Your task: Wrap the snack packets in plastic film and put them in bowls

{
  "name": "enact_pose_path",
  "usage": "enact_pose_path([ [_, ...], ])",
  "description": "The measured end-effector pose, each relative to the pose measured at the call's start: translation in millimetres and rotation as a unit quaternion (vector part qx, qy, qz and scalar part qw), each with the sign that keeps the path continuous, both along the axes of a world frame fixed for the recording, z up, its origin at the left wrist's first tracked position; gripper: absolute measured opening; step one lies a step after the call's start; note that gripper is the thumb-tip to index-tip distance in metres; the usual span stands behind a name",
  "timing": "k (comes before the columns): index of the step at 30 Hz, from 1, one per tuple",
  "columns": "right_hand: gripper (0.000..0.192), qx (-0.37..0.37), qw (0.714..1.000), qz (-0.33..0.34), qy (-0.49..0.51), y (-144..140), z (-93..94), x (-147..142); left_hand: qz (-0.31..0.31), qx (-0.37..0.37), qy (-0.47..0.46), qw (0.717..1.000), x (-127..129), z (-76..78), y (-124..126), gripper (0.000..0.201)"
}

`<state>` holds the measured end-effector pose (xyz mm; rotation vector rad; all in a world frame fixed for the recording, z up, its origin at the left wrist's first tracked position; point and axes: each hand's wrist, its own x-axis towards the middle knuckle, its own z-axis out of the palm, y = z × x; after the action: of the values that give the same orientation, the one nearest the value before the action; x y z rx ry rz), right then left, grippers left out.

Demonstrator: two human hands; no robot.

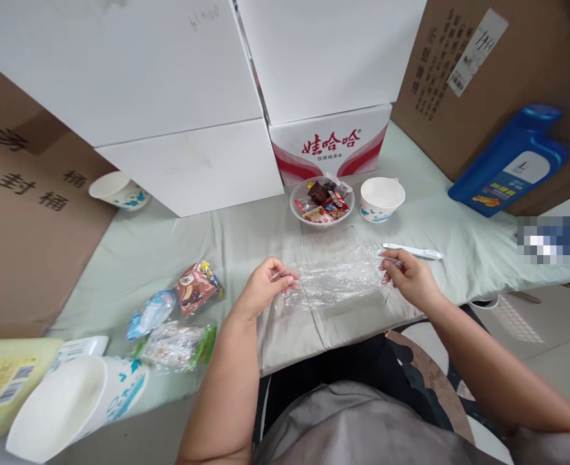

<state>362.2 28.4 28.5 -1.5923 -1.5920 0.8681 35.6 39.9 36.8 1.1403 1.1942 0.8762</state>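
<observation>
The person's left hand (265,284) and right hand (408,274) are holding a sheet of clear plastic wrap (336,281) stretched between them, low over the pale green cloth covering the table (246,239). The fingers of the left hand are curling closed, pinching the crumpled left edge of the wrap; the fingers of the right hand are pinching its right edge. Just beyond the right hand a white pen-like tool (413,250) is lying on the cloth. Farther back a clear bowl of wrapped sweets (322,201) is sitting just beside a white paper bowl (382,197), both in front of a red-and-white carton (331,145). To the left of the left hand, three snack packets (176,313) are lying near the table's front edge, and a blue bottle (508,161) is leaning against cardboard at the far right.
</observation>
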Motion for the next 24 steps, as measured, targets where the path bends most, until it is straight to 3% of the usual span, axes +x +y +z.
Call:
enact_pose_path([
  [4, 0.024, 0.004, 0.993, -0.022, -0.119, 14, -4.2, -8, 0.04, -0.02, 0.071, 0.997, 4, -10.2, 3, 0.044],
  [8, 0.021, -0.015, 0.955, -0.021, -0.295, 21, -9.2, -13, 0.031, -0.014, 0.147, 0.989, 7, -18.7, 4, 0.04],
  [11, 0.022, -0.051, 0.935, -0.018, -0.35, 22, -8.3, -15, 0.025, 0.003, 0.175, 0.984, 6, -20.9, 4, 0.032],
  [18, 0.027, -0.096, 0.907, 0.024, -0.41, 9, 7.9, -13, 0.051, 0.025, 0.283, 0.957, 1, -18.3, 5, 0.004],
  [22, 0.02, -0.133, 0.921, 0.086, -0.356, -1, 19.7, -6, 0.039, 0.051, 0.326, 0.943, 0, -16.9, 4, 0.005],
  [24, 0.017, -0.101, 0.94, 0.081, -0.314, -1, 22.2, -1, 0.021, 0.063, 0.347, 0.935, -1, -17.8, 4, 0.005],
])
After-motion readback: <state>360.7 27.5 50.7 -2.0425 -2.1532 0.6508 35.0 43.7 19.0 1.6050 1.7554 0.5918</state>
